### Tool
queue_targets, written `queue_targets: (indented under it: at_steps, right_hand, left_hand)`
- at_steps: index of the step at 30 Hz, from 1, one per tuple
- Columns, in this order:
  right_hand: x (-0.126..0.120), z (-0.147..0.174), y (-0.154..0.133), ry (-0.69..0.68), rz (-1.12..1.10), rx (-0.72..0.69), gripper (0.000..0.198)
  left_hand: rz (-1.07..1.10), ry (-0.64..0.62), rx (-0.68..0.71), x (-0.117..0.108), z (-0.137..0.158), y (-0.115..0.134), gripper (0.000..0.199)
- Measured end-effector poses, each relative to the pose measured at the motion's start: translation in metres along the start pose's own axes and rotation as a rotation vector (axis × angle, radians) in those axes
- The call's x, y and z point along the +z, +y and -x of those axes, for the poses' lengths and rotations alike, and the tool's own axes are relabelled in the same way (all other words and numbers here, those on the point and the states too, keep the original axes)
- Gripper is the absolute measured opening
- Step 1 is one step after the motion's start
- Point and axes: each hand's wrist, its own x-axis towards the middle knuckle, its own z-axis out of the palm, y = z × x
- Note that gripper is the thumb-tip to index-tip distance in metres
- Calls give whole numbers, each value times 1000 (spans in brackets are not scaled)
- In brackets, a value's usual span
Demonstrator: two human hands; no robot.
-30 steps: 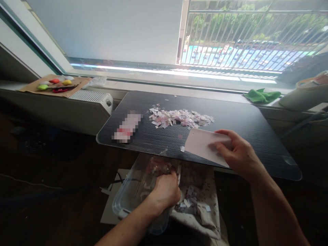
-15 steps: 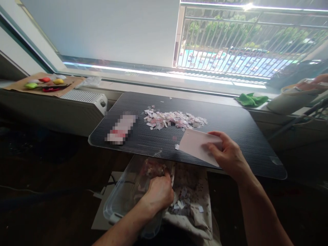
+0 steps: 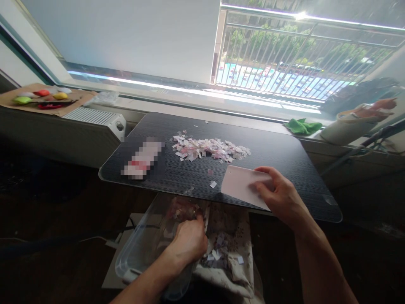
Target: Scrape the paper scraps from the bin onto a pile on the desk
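My right hand (image 3: 280, 192) pinches a white card (image 3: 240, 183) with a small hole in one corner, held over the front of the dark table. A loose white paper scrap (image 3: 213, 184) lies just left of the card. Behind them a heap of small paper pieces (image 3: 209, 148) spreads across the tabletop. Below the table's front edge, my left hand (image 3: 191, 238) is closed at the right rim of a clear plastic bin (image 3: 126, 257); its fingertips are partly hidden. Something reddish and shiny shows inside the bin. Beside it lies a patterned cloth (image 3: 242, 236) with paper scraps on it.
The dark table (image 3: 272, 147) stands against a windowsill. A pixelated pinkish item (image 3: 144, 158) lies on its left side. A radiator (image 3: 98, 120), cardboard (image 3: 76, 99) with colourful items, a green cloth (image 3: 303, 126) and a pale pot (image 3: 344, 128) line the window.
The whole view has shifted slightly. The card in my right hand has moved a little right and levelled, leaving a gap from the loose scrap. My left hand stays at the bin.
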Motion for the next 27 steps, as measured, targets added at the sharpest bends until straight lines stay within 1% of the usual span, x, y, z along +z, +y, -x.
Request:
queue_targets:
  at_steps: [3,6,8,12,15,17,20,21,23,25,27]
  right_hand:
    - [-7,2,0,90,1,39,37]
    - [-4,-1,1,90,-117,82,40]
    - [4,-7,6,70,-208,126,39]
    - [26,-20,24,69,-370,257,39]
    - [41,-25,27,-17,-518,333,41]
    - [48,-26,23,-73,-635,329,42]
    - [54,-27,15,-100,-756,259,44]
    - [54,-27,14,-94,-753,241,45]
    - [51,-25,15,-79,-694,227,44]
    - [44,-22,18,-78,-610,227,43]
    - [34,-18,20,-77,-527,232,41]
  left_hand:
    - [-12,-1,10,1,0,0,32]
    - [-3,4,13,1,-1,0,38]
    - [-7,-2,4,0,-1,0,39]
    - [-17,-27,-17,-2,1,1,33]
    - [-9,-31,-15,-4,1,2,36]
    - [1,-46,-24,-4,1,2,40]
    - [22,-64,-37,-5,1,2,49]
    - [25,-65,-39,-5,1,2,49]
    - [20,-64,-36,-6,1,2,43]
    - [10,-61,-26,-6,1,2,35]
    - [0,-49,-18,-5,1,2,33]
